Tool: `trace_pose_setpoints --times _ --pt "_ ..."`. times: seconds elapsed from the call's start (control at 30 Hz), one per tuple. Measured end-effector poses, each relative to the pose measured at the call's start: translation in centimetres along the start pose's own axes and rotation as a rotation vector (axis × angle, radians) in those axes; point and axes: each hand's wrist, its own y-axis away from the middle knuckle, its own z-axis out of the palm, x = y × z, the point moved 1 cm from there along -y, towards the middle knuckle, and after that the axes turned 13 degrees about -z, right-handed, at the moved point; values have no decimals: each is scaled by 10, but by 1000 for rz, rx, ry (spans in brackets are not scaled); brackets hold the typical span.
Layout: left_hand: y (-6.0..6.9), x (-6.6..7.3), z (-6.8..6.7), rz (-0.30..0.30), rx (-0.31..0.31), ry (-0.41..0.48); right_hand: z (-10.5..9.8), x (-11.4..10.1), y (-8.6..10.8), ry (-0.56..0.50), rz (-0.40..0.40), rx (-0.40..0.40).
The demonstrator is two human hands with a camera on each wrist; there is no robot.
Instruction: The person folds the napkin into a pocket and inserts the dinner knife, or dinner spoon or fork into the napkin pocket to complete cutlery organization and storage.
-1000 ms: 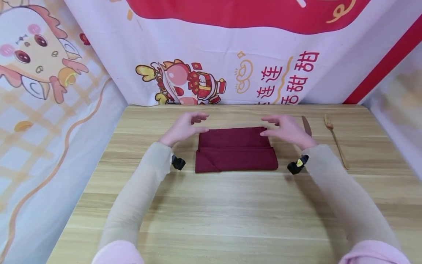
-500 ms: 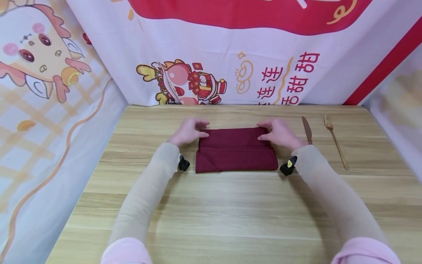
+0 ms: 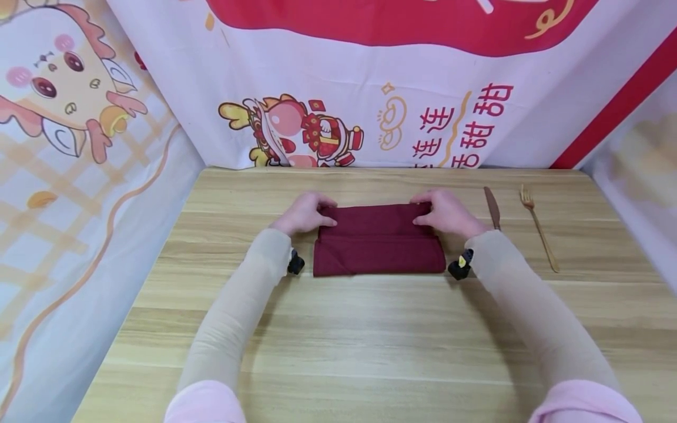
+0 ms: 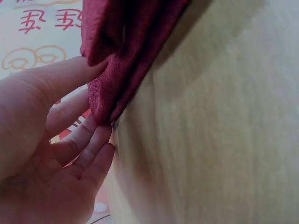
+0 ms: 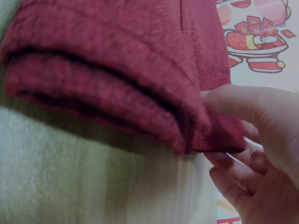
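Observation:
A dark red cloth napkin (image 3: 379, 255), folded into a wide rectangle with a thicker folded strip along its near side, lies on the wooden table. My left hand (image 3: 307, 212) pinches its far left corner, thumb on top and fingers at the far edge. On the opposite side my right hand (image 3: 446, 212) grips the far right corner the same way. The left wrist view shows the left thumb partly behind a fold of the napkin (image 4: 126, 60). Stacked layers of the napkin (image 5: 103, 84) show in the right wrist view, with the right fingertips partly under the edge.
A copper-coloured knife (image 3: 492, 207) lies right of the napkin, close to my right forearm. Farther right is a gold fork (image 3: 539, 229). Printed cloth (image 3: 338, 76) hangs behind the wooden table (image 3: 359, 341), and more hangs along both sides.
Both hands have come inward and down from above the napkin's far corners and now hold them. The napkin lies where it was.

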Motion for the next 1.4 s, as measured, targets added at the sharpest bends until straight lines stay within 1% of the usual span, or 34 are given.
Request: trace_pose_setpoints --times 0.17,0.27,0.37,0.43,0.53,0.67,0.73,0.83,0.93,1.03,1.13,1.2,1.27,1.33,1.4 --pt "1 8 1 -9 -4 -65 3 0 -2 59 -39 6" --pt "1 12 2 6 2 -114 5 0 -2 82 -52 19" --pt "2 15 4 23 22 -146 5 0 -1 84 -58 34" --pt "3 15 5 26 37 -136 6 0 0 62 -53 45" --pt "4 13 9 34 63 -95 7 0 3 19 -38 67" --pt "7 10 12 67 103 -39 8 3 9 -6 -21 90" --pt "9 9 12 83 115 -9 9 4 12 -11 -13 94" --pt "16 12 8 95 105 43 7 3 18 -18 -3 98" --pt "25 18 0 111 76 82 2 -3 25 -22 -10 116" --pt "34 23 -7 124 46 93 -5 -11 33 -26 -22 131" --pt "42 27 -12 140 28 97 -11 -20 41 -10 -46 140" --pt "49 29 -14 153 23 96 -14 -24 47 0 -64 137" --pt "56 33 -14 178 21 90 -16 -28 53 14 -76 134" --pt "64 36 -12 207 16 79 -18 -33 60 19 -88 126" --pt "72 38 -9 223 12 61 -17 -37 66 23 -101 124"
